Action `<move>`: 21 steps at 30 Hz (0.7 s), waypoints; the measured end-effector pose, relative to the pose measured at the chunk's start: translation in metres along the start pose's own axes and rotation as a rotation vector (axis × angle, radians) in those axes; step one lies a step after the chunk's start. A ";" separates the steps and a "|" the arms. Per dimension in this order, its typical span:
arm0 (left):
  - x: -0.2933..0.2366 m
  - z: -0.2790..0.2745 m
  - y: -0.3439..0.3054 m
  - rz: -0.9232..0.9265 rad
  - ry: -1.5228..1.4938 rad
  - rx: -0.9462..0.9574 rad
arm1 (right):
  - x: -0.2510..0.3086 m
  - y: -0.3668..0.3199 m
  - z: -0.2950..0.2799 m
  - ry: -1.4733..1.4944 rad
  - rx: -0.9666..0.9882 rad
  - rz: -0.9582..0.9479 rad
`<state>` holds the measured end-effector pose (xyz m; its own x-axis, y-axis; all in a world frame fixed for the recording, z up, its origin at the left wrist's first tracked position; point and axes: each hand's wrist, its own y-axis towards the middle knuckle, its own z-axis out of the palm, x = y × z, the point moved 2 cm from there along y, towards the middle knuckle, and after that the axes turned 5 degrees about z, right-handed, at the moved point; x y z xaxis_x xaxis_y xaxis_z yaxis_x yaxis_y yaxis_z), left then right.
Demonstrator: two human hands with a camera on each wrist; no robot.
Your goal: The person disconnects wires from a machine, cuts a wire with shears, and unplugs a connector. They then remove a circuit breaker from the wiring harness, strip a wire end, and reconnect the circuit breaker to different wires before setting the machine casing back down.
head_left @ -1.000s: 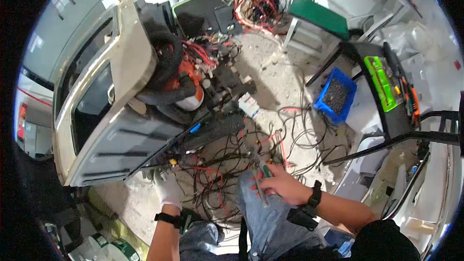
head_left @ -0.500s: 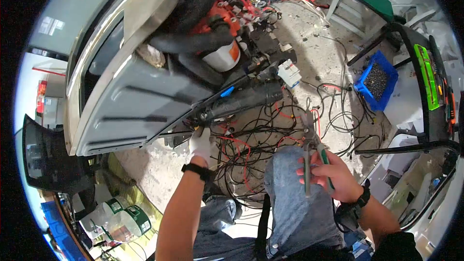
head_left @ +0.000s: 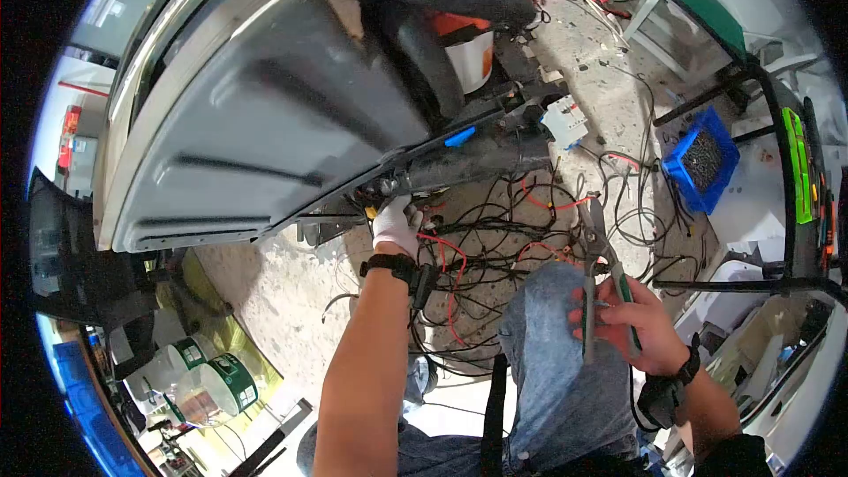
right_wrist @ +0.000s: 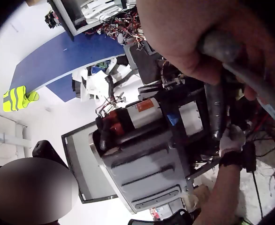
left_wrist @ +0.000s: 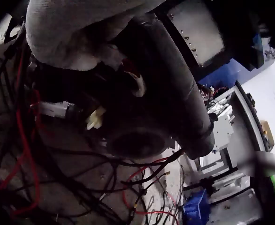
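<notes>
Left hand (head_left: 395, 223), in a white glove, was up at the wire bundle (head_left: 415, 184) along the lower edge of the grey panel (head_left: 238, 124). Its fingertips were among the leads, just beside a small yellow connector (head_left: 371, 210). A second before, this hand sat lower and further from the bundle, so it had reached in. Left wrist view: glove (left_wrist: 76, 33) directly above a cream connector (left_wrist: 95, 118) and a thick black hose (left_wrist: 175, 93). It was too dark to tell whether the fingers pinched a lead or only touched.

Right hand (head_left: 629, 322) was clenched round the handles of the pliers (head_left: 596, 265), one handle green and one grey. It was over the knee in blue jeans (head_left: 548, 344). The pliers had swung up from lying across the knee. Their nose pointed away from the hand, over the loose wires on the floor (head_left: 495, 247), and touched none that I could see. Right wrist view confirmed fingers wrapped on the grey handle (right_wrist: 250, 79).

Judgement: attention had moved to the bundle at the left hand, with the pliers held ready but not engaged.

A blue bin (head_left: 704, 157) lay well beyond the right hand.
</notes>
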<state>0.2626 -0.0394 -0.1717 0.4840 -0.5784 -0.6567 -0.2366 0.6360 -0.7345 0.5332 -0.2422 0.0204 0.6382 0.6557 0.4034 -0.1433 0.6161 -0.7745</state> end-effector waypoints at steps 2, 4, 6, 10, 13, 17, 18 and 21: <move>0.002 -0.010 0.007 -0.087 -0.064 0.074 | 0.000 0.002 0.003 -0.002 -0.005 0.012; 0.006 -0.011 0.001 -0.157 -0.123 0.136 | 0.001 0.004 0.009 -0.023 -0.023 0.025; 0.009 -0.009 -0.011 -0.096 -0.205 0.198 | 0.001 0.005 0.010 -0.042 -0.043 0.035; 0.016 -0.011 -0.008 0.018 -0.414 0.297 | 0.001 0.009 0.012 -0.017 -0.006 0.056; 0.023 -0.008 -0.007 0.097 -0.440 0.310 | 0.005 0.010 0.015 -0.025 -0.022 0.059; 0.021 -0.004 -0.016 0.072 -0.515 0.302 | 0.007 0.015 0.015 -0.093 -0.040 0.084; 0.016 0.005 -0.029 0.087 -0.504 0.245 | 0.007 0.016 0.016 -0.095 -0.044 0.084; 0.020 -0.001 -0.016 0.166 -0.188 0.243 | 0.009 0.023 0.017 -0.194 -0.004 0.091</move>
<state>0.2759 -0.0620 -0.1731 0.6077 -0.3666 -0.7045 -0.1291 0.8297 -0.5431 0.5223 -0.2149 0.0146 0.4648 0.7807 0.4177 -0.1907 0.5489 -0.8138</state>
